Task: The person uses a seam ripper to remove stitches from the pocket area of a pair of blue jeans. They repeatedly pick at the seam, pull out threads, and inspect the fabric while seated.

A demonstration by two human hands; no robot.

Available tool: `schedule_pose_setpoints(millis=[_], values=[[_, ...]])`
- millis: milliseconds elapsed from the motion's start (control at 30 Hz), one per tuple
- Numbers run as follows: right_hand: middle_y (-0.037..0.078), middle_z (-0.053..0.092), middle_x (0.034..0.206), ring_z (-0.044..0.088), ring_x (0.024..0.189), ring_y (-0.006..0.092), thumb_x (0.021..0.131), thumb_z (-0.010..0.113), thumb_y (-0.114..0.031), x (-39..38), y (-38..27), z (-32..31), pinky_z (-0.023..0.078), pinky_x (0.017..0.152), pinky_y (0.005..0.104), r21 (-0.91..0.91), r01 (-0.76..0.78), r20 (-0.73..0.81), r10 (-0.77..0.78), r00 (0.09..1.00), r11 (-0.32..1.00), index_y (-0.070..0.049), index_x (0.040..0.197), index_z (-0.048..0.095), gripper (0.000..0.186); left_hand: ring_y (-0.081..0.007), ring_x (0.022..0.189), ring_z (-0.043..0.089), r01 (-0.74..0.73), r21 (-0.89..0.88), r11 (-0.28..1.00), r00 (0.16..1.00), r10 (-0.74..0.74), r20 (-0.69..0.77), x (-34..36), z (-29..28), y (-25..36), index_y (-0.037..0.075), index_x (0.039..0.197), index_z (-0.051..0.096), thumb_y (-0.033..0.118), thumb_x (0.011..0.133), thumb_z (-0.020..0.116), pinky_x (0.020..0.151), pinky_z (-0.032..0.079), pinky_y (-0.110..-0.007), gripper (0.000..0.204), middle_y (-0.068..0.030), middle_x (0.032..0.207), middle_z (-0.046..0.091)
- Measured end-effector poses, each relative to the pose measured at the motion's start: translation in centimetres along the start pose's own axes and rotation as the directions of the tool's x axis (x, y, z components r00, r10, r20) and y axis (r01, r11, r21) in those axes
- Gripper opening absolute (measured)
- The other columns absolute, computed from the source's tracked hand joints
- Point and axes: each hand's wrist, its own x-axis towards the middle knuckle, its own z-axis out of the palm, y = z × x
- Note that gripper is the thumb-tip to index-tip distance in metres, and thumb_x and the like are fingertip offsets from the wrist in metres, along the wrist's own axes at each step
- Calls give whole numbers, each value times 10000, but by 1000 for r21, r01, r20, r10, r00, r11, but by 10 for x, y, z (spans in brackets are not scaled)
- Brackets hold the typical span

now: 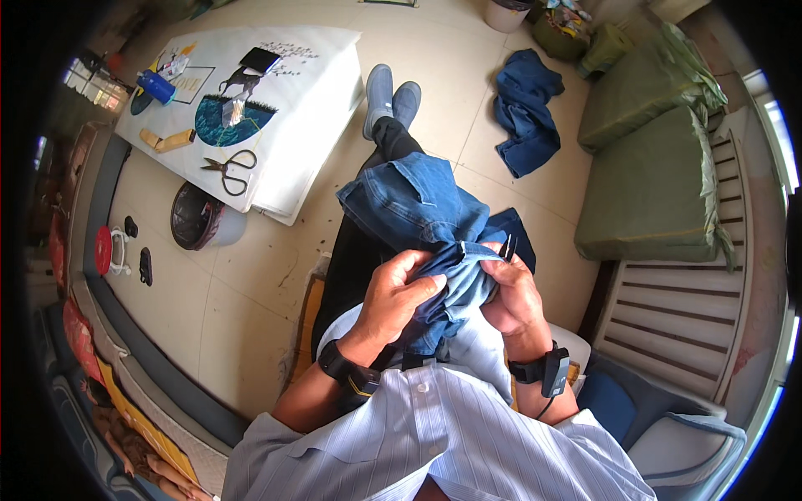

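Striped shirt [434, 434] cloth lies nearest the camera, at six o'clock. From the left, a table [313, 138] under a white printed cover fills ten to eleven o'clock, with black-handled scissors [224, 167] lying on its near end, apart from both hands; a dark-mouthed bin [230, 227] stands on the floor below, just past nine. Near the centre, the left hand [393, 296] pinches bunched denim between thumb and fingers. Those blue jeans [409, 196] lie across the lap, the bulk spreading toward twelve o'clock and a narrow folded edge stretched between the hands. At about four o'clock from the centre, the right hand [511, 296] has thumb and fingers closed on that edge; a slim dark tool [508, 247] juts up beside them, probably held too, though its kind is too small to tell. The work on this edge looks under way rather than finished, since the cloth is bunched and gripped. Another denim piece [525, 113] lies crumpled on the floor at one o'clock, out of hand; whether it is done or waiting, I cannot tell.
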Motion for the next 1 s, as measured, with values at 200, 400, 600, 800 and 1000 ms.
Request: schedule_pose_setpoints(millis=[200, 400, 600, 800, 1000], values=[[131, 761, 1019, 737, 894, 243, 996, 625, -103, 8, 7, 0, 610, 865, 400, 115, -83, 19, 81, 997, 990, 16, 1072, 680, 152, -52, 932, 602, 21, 160, 987, 1000, -18, -18, 13, -11, -17, -32, 1209, 684, 34, 1009, 644, 865, 497, -227, 215, 4, 1069, 694], [150, 748, 1156, 730, 1018, 266, 1004, 632, -118, 13, 10, -18, 585, 969, 435, 237, -210, 118, 186, 975, 949, 44, 1242, 663, 289, -93, 1006, 634, 22, -228, 973, 998, -36, -58, 24, 0, -16, 10, 1223, 680, 109, 1019, 664, 952, 497, -270, 228, -15, 1113, 703], [113, 752, 1128, 738, 963, 228, 1020, 692, -216, 7, 1, -7, 603, 913, 400, 143, -227, 92, 216, 972, 963, 2, 1249, 672, 318, -147, 1049, 671, 40, -417, 908, 997, -65, -47, 32, 3, -15, 6, 1228, 660, 72, 1009, 626, 1000, 523, -315, 231, -55, 1155, 713], [67, 748, 1024, 724, 897, 178, 1013, 718, -211, 9, 6, -14, 606, 854, 357, 28, -66, 109, 63, 992, 997, -43, 1134, 694, 209, -209, 1093, 686, 32, -554, 832, 997, -62, -36, 33, 4, -19, -7, 1252, 632, 53, 997, 582, 1038, 532, -375, 267, -95, 1186, 714], [115, 761, 1130, 750, 990, 250, 1017, 701, -245, 15, 10, -12, 606, 940, 430, 109, -92, -8, 93, 996, 990, -22, 1229, 682, 308, -257, 1134, 690, 90, -635, 768, 994, -104, 16, 32, 5, -18, -2, 1269, 623, 109, 990, 577, 1047, 534, -426, 304, -119, 1216, 711]])
